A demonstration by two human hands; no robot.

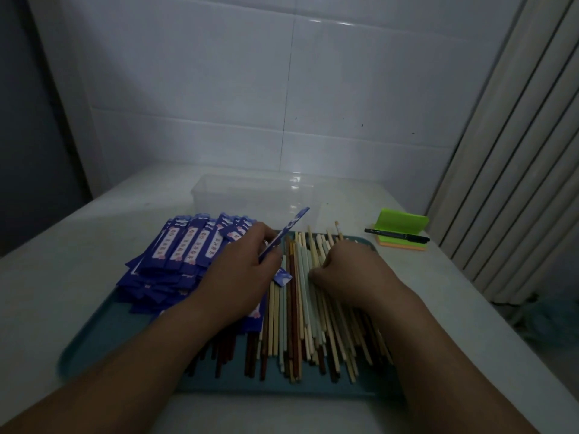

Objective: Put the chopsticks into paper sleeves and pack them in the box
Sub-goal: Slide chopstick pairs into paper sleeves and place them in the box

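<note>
Teal tray [94, 339] holds chopsticks [297, 339] clamped in right hand's [351, 270] curled grip; left hand [241, 270] pinches a blue sleeve [289, 230], print unreadable.

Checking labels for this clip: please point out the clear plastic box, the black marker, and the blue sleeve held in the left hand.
clear plastic box [232, 200]: head view, on its near wall.
black marker [397, 234]: head view, mid-barrel.
held blue sleeve [293, 224]: head view, on its raised far end.

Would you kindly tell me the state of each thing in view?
Clear plastic box: open, looks empty.
Single blue paper sleeve: raised, pinched by left hand.
Stacked blue paper sleeves: piled on teal tray.
Loose wooden chopsticks: unsleeved, under curled fingers of right hand.
Black marker pen: lying on orange sticky notes.
</note>
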